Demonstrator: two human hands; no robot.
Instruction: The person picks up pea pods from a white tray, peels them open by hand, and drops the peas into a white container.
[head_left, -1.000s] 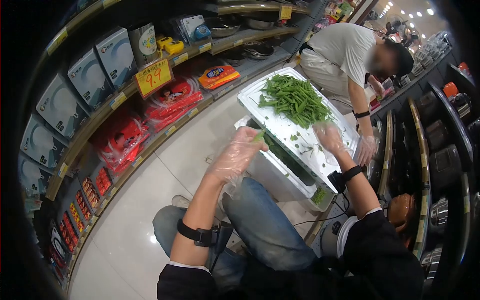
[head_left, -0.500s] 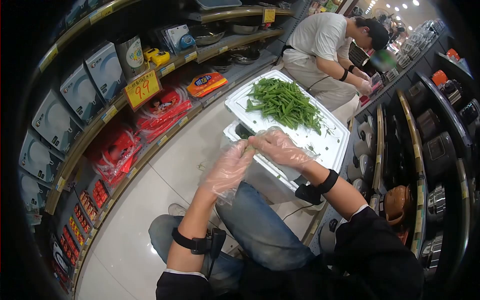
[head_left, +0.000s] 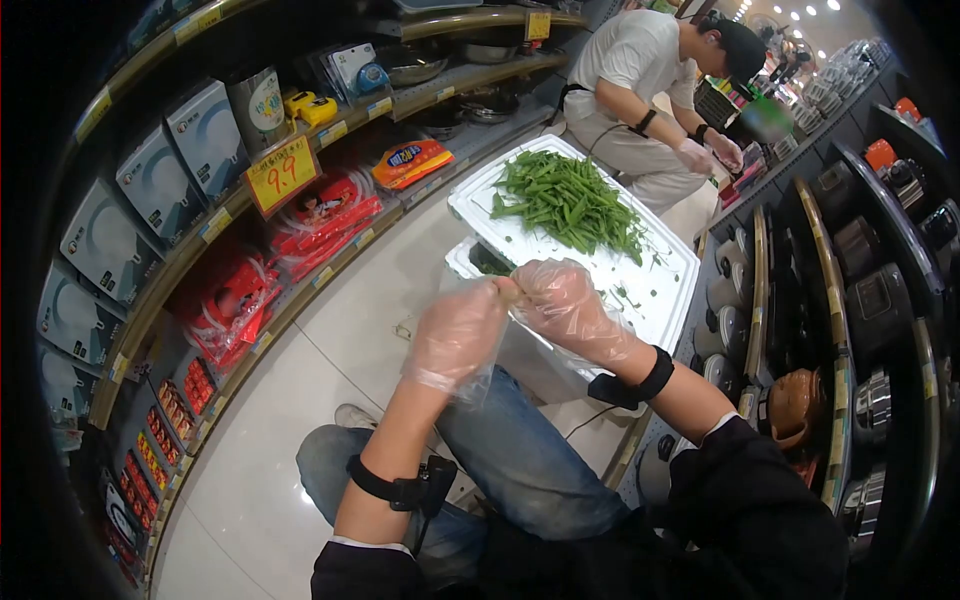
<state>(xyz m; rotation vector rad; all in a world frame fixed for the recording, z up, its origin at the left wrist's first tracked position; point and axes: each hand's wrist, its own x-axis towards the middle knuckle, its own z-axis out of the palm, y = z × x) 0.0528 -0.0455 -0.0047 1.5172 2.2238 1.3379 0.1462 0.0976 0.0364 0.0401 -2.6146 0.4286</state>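
Note:
My left hand and my right hand, both in clear plastic gloves, meet fingertip to fingertip in front of a white foam box. Both are closed in a pinch. Whatever sits between the fingertips is too small and covered to make out. Just beyond the hands, a white foam lid lies tilted across the box and bears a heap of slender green pods. Small green scraps lie scattered on the lid near my right hand. A dark gap into the box shows beside the fingers, with some green inside.
Shelves with boxed goods, red packages and a price sign curve along the left. Pots fill the right shelves. A co-worker in a white shirt crouches ahead, gloved hands at a shelf.
My hands stay together at nearly the same spot, the right one rolled with its knuckles more toward me. The co-worker's hands have drawn apart. The heap looks unchanged.

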